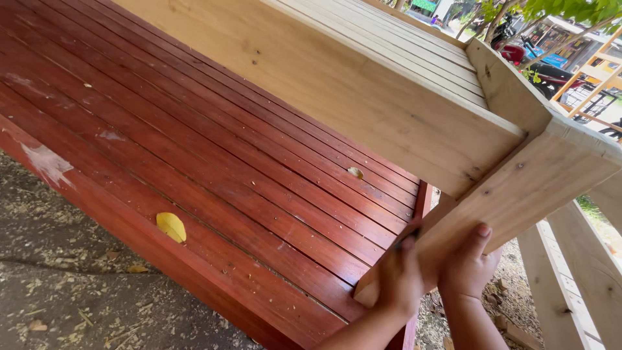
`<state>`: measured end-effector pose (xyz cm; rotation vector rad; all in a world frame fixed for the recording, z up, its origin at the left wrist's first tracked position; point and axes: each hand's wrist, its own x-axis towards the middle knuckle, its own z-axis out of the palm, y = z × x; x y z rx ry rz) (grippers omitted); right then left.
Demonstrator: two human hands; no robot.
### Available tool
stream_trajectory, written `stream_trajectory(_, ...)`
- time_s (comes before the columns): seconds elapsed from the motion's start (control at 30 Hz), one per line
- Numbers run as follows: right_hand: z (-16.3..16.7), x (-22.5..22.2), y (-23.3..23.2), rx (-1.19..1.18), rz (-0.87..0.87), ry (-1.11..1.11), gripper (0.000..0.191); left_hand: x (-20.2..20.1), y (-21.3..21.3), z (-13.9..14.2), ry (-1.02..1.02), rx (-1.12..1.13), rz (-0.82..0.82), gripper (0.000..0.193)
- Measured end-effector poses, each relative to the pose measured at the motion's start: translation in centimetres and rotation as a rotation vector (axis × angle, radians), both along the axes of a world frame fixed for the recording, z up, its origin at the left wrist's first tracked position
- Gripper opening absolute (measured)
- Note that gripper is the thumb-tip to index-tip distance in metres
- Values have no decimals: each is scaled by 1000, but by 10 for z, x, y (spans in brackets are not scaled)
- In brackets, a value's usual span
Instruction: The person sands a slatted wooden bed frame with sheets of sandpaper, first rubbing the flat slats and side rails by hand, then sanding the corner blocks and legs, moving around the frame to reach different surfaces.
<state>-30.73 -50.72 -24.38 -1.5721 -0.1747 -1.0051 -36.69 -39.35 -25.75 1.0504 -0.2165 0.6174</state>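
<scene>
Both hands sat at about five o'clock in the head view, clamped on the lower end of an unfinished pale wooden leg (518,194) belonging to a raw timber slatted frame (363,84). The left hand (398,279) was curled around the near face of that leg, fingers wrapped tight; the right hand (468,269) gripped the far side, thumb up against the wood, its remaining fingers hidden behind the board.

The pale frame lay tilted, reaching toward twelve and one o'clock, with its leg's bottom corner resting on or just above the red-stained slatted platform (214,168) that filled the view from nine to six o'clock. I could not tell whether that corner actually touched the red slats.

The main risk, as I judged it, was the leg's sharp lower corner dragging over the glossy red finish and scoring it. The frame looked heavy and was held only at one end, so a slip of either hand could let it drop onto the platform edge or onto the fingers beneath. A yellow leaf (171,226) at seven o'clock and a smaller fleck (355,172) near centre lay on the slats. More pale rails (570,279) stood at four o'clock, close enough to catch a swinging corner. The sawdust-strewn ground (58,285) could also make footing unsure.
</scene>
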Motion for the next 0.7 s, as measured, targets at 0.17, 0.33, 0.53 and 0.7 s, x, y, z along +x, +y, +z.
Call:
stream_trajectory(0.17,0,0,1,-27,43,-32,77,-6,23,-27,755,-308,-324,50)
stream_trajectory(0.33,2,-4,1,15,41,64,76,21,-2,52,352,247,-91,44)
stream_trajectory(0.53,-1,-6,4,64,124,3,70,-14,30,1,261,-206,-337,43)
stream_trajectory(0.7,-1,-5,5,12,29,24,60,2,27,-4,936,53,-315,39)
